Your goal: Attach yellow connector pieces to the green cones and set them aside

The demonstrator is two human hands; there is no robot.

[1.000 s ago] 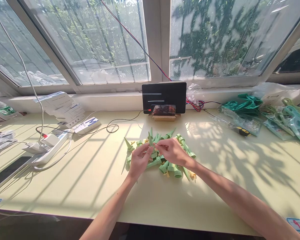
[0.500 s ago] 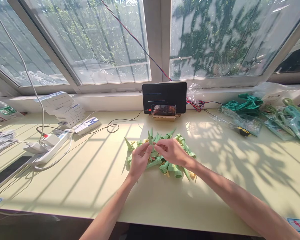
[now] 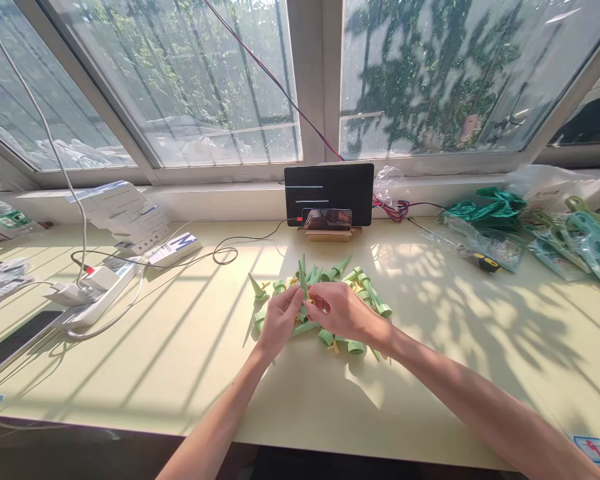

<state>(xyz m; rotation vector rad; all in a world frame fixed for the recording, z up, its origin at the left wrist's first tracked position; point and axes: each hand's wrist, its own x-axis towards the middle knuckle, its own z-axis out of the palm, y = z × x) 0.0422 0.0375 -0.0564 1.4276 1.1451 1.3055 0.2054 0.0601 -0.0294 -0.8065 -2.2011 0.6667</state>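
Note:
Pinched between the thumb and fingers of my left hand (image 3: 281, 321) is a green plastic spike (image 3: 303, 283), its pointed end upward. My right hand (image 3: 341, 310) is closed against the spike's right side, with a small yellow piece (image 3: 309, 301) at its fingertips. Under and around both hands lies a loose pile of similar green spikes (image 3: 373, 293), with ribbed round collars and small yellow parts among them. A single spike (image 3: 256, 287) stands tip up left of my left hand. My fingers and palms hide part of the pile.
Behind the pile, a black tablet (image 3: 330, 183) and a phone (image 3: 327, 219) lean on a stand. A white power strip (image 3: 105, 293) with plugs and cables lies left, near white boxes (image 3: 120, 213). Plastic bags (image 3: 500, 213) and a yellow-black tool (image 3: 486, 262) are at right.
My right hand has come down slightly along the held spike, and a small yellow piece now shows at its fingertips. The spike has turned a little; my left hand stays nearly in place.

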